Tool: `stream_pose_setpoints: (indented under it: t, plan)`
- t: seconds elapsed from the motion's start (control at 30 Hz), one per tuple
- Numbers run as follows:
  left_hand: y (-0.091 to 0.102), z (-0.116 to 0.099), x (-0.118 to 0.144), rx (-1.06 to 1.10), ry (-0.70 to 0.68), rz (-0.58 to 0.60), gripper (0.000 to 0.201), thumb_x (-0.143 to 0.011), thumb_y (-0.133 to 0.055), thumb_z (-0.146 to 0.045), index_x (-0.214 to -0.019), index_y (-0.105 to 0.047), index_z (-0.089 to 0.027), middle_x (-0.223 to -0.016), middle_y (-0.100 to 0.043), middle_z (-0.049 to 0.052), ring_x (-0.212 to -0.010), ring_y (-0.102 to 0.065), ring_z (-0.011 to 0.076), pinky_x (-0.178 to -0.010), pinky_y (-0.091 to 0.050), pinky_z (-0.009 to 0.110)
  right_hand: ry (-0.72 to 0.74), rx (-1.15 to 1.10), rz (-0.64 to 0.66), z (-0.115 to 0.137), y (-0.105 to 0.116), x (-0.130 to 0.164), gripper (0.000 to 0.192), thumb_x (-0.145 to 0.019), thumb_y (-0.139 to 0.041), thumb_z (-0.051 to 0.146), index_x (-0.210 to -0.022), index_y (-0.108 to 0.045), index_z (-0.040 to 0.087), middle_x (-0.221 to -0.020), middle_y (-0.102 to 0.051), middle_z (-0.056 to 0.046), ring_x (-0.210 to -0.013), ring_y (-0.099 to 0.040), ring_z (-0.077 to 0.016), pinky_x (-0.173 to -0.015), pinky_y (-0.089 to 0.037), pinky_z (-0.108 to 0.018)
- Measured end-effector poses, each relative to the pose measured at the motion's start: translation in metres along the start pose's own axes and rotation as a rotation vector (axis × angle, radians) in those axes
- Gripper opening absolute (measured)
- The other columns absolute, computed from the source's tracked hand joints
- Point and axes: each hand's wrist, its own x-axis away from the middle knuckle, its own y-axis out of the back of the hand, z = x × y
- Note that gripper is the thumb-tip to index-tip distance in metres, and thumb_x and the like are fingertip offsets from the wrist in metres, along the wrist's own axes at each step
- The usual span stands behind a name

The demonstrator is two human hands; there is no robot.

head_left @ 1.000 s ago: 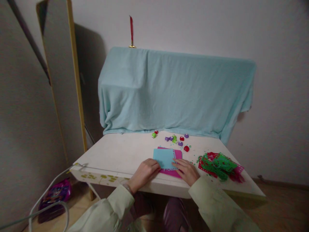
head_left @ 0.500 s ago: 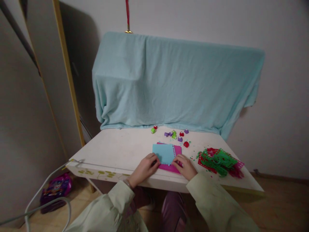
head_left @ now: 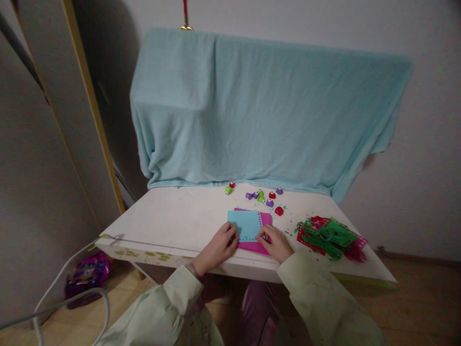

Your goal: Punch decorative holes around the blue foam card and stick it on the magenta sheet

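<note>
— While the head has tipped a little, so the pale blue cloth draped over the bulky shape [head_left: 266, 110] at the back now fills more of the view, have the hands themselves shifted much?

— Only slightly. A second ago the left hand [head_left: 218, 247] lay flatter at the near left corner of the light blue paper sheet [head_left: 245, 226]; now its fingertips curl onto that corner. The right hand [head_left: 276, 242] has drawn in too, its fingers bunched at the sheet's near right edge, where a dotted punched border runs.

— Is it gripping something there?

— Possibly a small punch is under the fingers, but the picture is too dim and small to be sure. I'd only say both hands are pressing on the paper, neither one closed in a fist.

— And what does the shift suggest?

— That the work stays on that near edge: one hand steadies, the other acts at the border.

— Where does the sheet lie?

— On top of a magenta paper sheet [head_left: 265, 218], near the front edge of the white table [head_left: 173, 221], directly between the two hands. Beyond it sit small red, purple and green paper punches [head_left: 268, 196]; to the right, well apart from the hands, lies a heap of green and red punched paper pieces [head_left: 329, 236].
</note>
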Motion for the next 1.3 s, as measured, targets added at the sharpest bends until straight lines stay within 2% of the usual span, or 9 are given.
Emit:
stream_pose_setpoints:
  t: [0.37,0.87,0.97,1.07,1.17,1.3]
  plan:
    - [0.003,-0.002,-0.002,-0.015,-0.023,0.021,0.011,-0.087,-0.043,-0.015,-0.089,-0.053,-0.020,-0.093,-0.049,0.005,-0.086,-0.049,0.0182,-0.084,-0.043,0.033,-0.011,0.027,-0.032,0.003,-0.003,0.004,0.012,-0.087,-0.054,0.025,-0.076,-0.052,0.022,-0.078,-0.055,-0.001,-0.077,-0.053,-0.0172,-0.070,-0.041,-0.028]
    - [0.000,0.001,0.000,-0.100,-0.053,0.041,0.013,-0.089,-0.042,-0.014,-0.092,-0.053,-0.019,-0.094,-0.049,0.006,-0.088,-0.050,0.0190,-0.084,-0.044,0.033,0.011,0.097,-0.021,0.002,-0.003,0.006,0.012,-0.089,-0.053,0.025,-0.078,-0.050,0.022,-0.079,-0.055,-0.001,-0.078,-0.052,-0.0172,-0.071,-0.040,-0.028]
    - [0.000,-0.001,0.000,-0.173,-0.097,0.040,0.025,-0.088,-0.043,-0.012,-0.109,-0.054,-0.020,-0.108,-0.050,0.009,-0.098,-0.050,0.0201,-0.088,-0.044,0.034,0.028,0.112,-0.036,0.000,-0.005,0.006,0.012,-0.088,-0.054,0.025,-0.078,-0.050,0.022,-0.079,-0.055,-0.001,-0.078,-0.052,-0.0170,-0.072,-0.040,-0.028]
    - [0.006,-0.006,0.000,-0.308,-0.194,0.107,0.041,-0.087,-0.047,-0.009,-0.124,-0.051,-0.027,-0.133,-0.040,0.009,-0.106,-0.049,0.0203,-0.092,-0.043,0.037,0.045,0.120,-0.055,-0.003,-0.007,0.005,0.011,-0.088,-0.054,0.024,-0.077,-0.051,0.022,-0.079,-0.056,-0.001,-0.078,-0.053,-0.0171,-0.072,-0.041,-0.028]
    - [0.012,-0.011,0.001,-0.423,-0.248,0.169,0.041,-0.088,-0.052,-0.011,-0.123,-0.055,-0.032,-0.142,-0.035,0.006,-0.108,-0.050,0.0204,-0.093,-0.041,0.038,0.050,0.123,-0.058,-0.004,-0.008,0.006,0.010,-0.088,-0.054,0.024,-0.078,-0.051,0.022,-0.079,-0.056,-0.001,-0.078,-0.053,-0.0171,-0.072,-0.042,-0.027]
    - [0.014,-0.013,0.006,-0.474,-0.232,0.163,0.029,-0.091,-0.052,-0.020,-0.116,-0.061,-0.032,-0.143,-0.036,0.003,-0.113,-0.049,0.0205,-0.095,-0.041,0.038,0.051,0.125,-0.069,-0.005,-0.009,0.006,0.011,-0.088,-0.055,0.025,-0.077,-0.051,0.022,-0.079,-0.056,-0.001,-0.078,-0.054,-0.0172,-0.072,-0.042,-0.027]
